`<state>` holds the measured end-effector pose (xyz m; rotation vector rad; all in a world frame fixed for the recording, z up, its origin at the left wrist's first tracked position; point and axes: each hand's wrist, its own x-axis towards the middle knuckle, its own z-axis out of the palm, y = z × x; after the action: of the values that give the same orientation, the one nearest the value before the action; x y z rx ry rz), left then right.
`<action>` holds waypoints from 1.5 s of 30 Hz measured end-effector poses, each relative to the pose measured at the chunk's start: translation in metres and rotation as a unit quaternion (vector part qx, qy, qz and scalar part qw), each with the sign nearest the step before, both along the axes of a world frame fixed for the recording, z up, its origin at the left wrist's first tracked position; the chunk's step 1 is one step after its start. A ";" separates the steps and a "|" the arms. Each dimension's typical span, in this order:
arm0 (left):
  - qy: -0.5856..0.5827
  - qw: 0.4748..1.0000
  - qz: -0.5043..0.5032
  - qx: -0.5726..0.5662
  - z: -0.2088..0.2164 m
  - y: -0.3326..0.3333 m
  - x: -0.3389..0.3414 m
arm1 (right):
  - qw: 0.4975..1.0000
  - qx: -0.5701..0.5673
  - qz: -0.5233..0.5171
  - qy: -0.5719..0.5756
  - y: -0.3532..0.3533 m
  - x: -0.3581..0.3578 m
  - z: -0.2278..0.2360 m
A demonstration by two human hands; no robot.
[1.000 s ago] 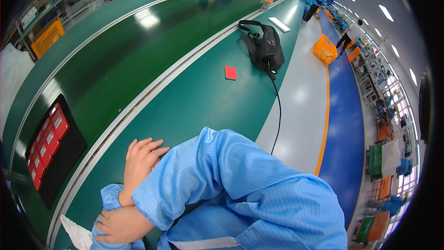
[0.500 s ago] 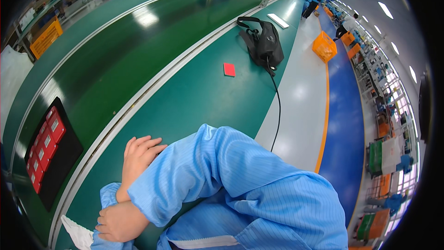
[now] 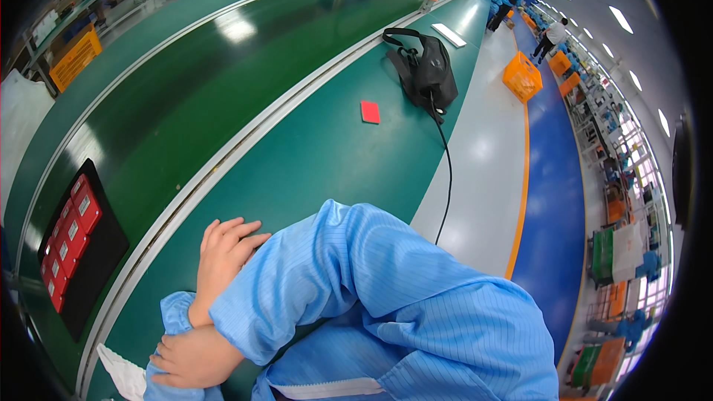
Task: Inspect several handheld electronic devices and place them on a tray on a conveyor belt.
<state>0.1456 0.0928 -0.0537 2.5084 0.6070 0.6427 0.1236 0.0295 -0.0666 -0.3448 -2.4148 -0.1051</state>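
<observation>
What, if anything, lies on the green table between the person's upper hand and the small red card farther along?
Nothing visible does. The right hand rests flat on the green table, and the stretch up to the red card is bare surface. The black bag lies beyond and to the side of the card.

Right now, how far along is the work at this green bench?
Apparently done: a black tray with red rectangular parts sits on the dark green conveyor belt. In hand: nothing; arms folded, the left hand lies flat on the green bench, the right hand rests on the blue sleeve. Left: a small flat red square lies untouched, beyond both hands.
</observation>
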 end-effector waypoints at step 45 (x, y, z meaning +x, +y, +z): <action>-0.170 0.979 0.102 0.041 -0.001 0.018 0.022 | 0.993 -0.101 0.036 -0.048 0.024 0.036 -0.005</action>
<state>0.1672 0.1109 -0.0543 2.3480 0.7238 1.1655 0.1596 0.0533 -0.0713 -0.3499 -2.5369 0.1595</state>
